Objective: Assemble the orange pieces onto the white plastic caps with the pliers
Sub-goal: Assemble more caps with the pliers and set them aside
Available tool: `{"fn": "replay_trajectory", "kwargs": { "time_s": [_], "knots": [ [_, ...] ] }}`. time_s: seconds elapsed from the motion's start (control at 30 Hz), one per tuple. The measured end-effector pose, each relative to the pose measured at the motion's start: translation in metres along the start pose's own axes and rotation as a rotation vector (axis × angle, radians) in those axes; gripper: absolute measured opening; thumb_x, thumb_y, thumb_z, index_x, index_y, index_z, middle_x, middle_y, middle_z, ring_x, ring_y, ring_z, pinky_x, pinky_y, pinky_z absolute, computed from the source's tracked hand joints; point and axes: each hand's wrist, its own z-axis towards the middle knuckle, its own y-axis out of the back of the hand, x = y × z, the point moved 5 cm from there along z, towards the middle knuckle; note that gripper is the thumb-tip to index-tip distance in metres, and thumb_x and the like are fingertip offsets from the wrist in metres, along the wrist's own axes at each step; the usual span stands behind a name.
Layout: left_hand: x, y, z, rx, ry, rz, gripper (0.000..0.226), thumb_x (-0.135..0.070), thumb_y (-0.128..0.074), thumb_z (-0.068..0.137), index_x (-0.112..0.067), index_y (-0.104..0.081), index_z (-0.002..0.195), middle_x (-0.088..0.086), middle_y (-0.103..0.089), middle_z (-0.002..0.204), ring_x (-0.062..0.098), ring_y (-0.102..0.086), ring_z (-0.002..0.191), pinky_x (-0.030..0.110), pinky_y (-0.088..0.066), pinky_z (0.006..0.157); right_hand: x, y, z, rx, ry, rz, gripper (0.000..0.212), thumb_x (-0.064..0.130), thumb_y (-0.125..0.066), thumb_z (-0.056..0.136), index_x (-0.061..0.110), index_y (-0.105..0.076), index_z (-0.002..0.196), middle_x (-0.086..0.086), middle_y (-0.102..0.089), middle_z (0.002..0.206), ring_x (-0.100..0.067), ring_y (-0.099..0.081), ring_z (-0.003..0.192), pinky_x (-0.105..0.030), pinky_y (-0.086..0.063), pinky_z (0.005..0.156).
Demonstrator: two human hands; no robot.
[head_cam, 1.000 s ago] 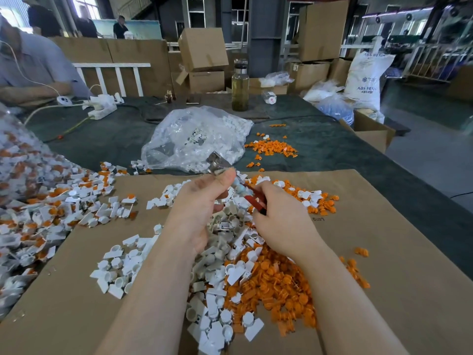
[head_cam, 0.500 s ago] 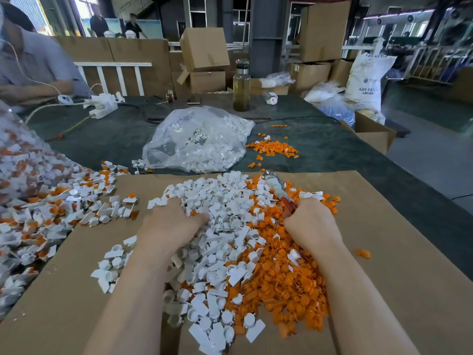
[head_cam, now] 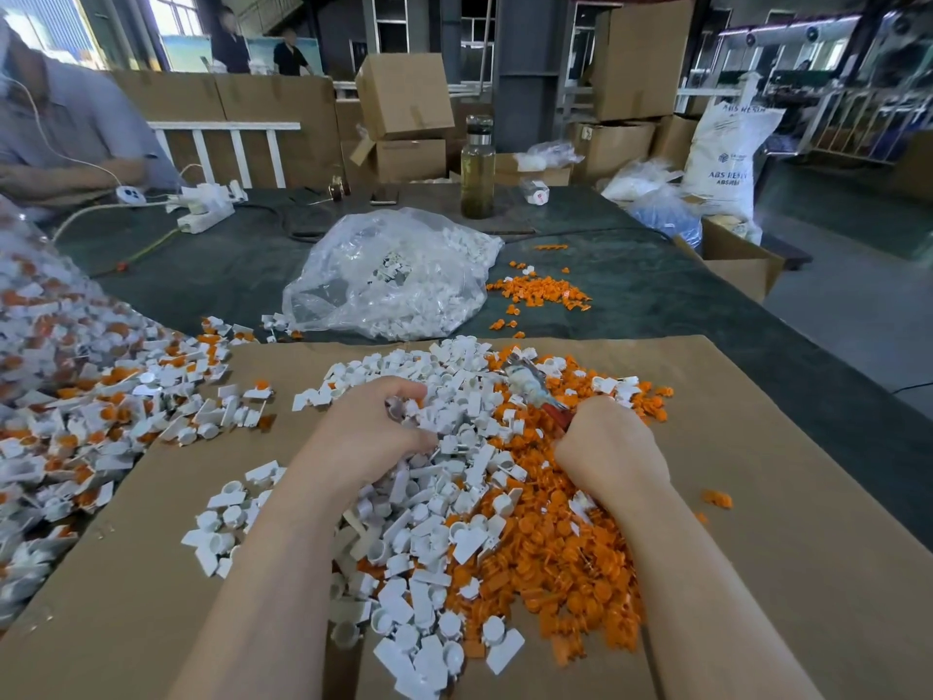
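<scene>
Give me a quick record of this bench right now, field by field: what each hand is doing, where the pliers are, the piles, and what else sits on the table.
left hand: curled into the white caps, gripping some
right hand: grips the pliers by the red handle
pliers: metal nose points away over the pile, holding nothing visible
orange pieces: heaped under the right hand
work surface: brown cardboard
finished pile: mixed white and orange, on the left
behind: clear bag of caps, bottle
</scene>
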Motion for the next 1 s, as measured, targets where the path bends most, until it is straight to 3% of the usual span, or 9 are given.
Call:
{"fn": "replay_trajectory", "kwargs": {
  "time_s": [0.1, 0.17, 0.33, 0.43, 0.53, 0.7, 0.87, 1.0],
  "knots": [
    [-0.002, -0.002, -0.001, -0.007, -0.051, 0.011, 0.042, -0.017, -0.080, 0.079, -0.040, -0.066, 0.110, -0.012, -0.053, 0.117, -0.003, -0.057, 0.080, 0.014, -0.037, 0.058, 0.000, -0.001, 0.002, -0.009, 0.021, -0.011, 0.020, 0.018, -0.061, 0.090, 0.018, -0.047, 0.075, -0.001, -0.056, 0.072, -0.014, -0.054, 0.061, -0.024, -0.035, 0.044],
    [-0.004, -0.004, -0.001, -0.007, -0.067, 0.014, 0.041, -0.017, -0.080, 0.079, -0.043, -0.067, 0.108, -0.013, -0.053, 0.120, -0.004, -0.059, 0.079, 0.012, -0.040, 0.056, 0.000, -0.001, 0.003, -0.008, 0.048, -0.005, 0.019, 0.024, -0.063, 0.091, 0.019, -0.049, 0.078, 0.001, -0.056, 0.074, -0.012, -0.054, 0.062, -0.025, -0.035, 0.044],
    [-0.003, -0.005, -0.001, -0.003, -0.077, 0.003, 0.038, -0.021, -0.082, 0.077, -0.044, -0.068, 0.105, -0.013, -0.057, 0.118, 0.003, -0.061, 0.088, 0.017, -0.040, 0.065, 0.004, -0.003, 0.005, 0.002, 0.123, 0.019, 0.008, 0.025, -0.062, 0.091, 0.018, -0.058, 0.093, 0.003, -0.058, 0.078, -0.012, -0.055, 0.066, -0.025, -0.037, 0.047],
    [-0.004, -0.004, 0.000, -0.003, -0.083, -0.035, 0.034, -0.019, -0.082, 0.078, -0.039, -0.070, 0.103, -0.009, -0.067, 0.107, 0.007, -0.063, 0.080, 0.026, -0.050, 0.074, 0.003, -0.003, 0.005, 0.026, 0.145, 0.079, 0.013, 0.030, -0.062, 0.091, 0.017, -0.059, 0.093, 0.002, -0.060, 0.078, -0.013, -0.057, 0.067, -0.026, -0.038, 0.049],
    [-0.007, -0.004, 0.000, -0.007, -0.096, -0.052, 0.031, -0.013, -0.079, 0.081, -0.034, -0.072, 0.103, -0.012, -0.070, 0.101, 0.007, -0.066, 0.089, 0.032, -0.055, 0.085, 0.004, 0.002, 0.004, 0.024, 0.174, 0.261, 0.011, 0.029, -0.063, 0.090, 0.019, -0.063, 0.089, -0.002, -0.066, 0.075, -0.014, -0.058, 0.060, -0.027, -0.042, 0.052],
    [-0.018, -0.010, -0.004, -0.039, -0.165, -0.095, 0.025, -0.019, -0.080, 0.081, -0.036, -0.073, 0.098, -0.021, -0.073, 0.090, -0.008, -0.064, 0.088, 0.017, -0.047, 0.075, 0.015, 0.012, -0.006, 0.111, 0.198, 0.739, 0.003, 0.020, -0.070, 0.086, 0.021, -0.068, 0.086, -0.003, -0.066, 0.071, -0.019, -0.054, 0.059, -0.035, -0.047, 0.061],
    [-0.038, -0.023, -0.009, -0.069, -0.227, -0.250, 0.016, -0.022, -0.076, 0.086, -0.036, -0.073, 0.093, -0.016, -0.073, 0.082, -0.007, -0.065, 0.072, 0.005, -0.044, 0.060, 0.027, 0.019, -0.014, 0.091, 0.303, 0.799, 0.002, 0.021, -0.071, 0.086, 0.023, -0.072, 0.087, 0.016, -0.055, 0.054, 0.001, -0.044, 0.045, -0.015, -0.036, 0.048],
    [-0.044, -0.033, -0.012, -0.049, -0.167, -0.387, 0.012, -0.019, -0.075, 0.086, -0.030, -0.074, 0.091, -0.004, -0.076, 0.085, 0.005, -0.072, 0.075, 0.012, -0.050, 0.061, 0.036, 0.020, -0.020, 0.079, 0.419, 0.819, 0.001, 0.018, -0.072, 0.087, 0.019, -0.071, 0.087, 0.029, -0.050, 0.045, 0.010, -0.049, 0.045, -0.005, -0.034, 0.045]
  ]
}}
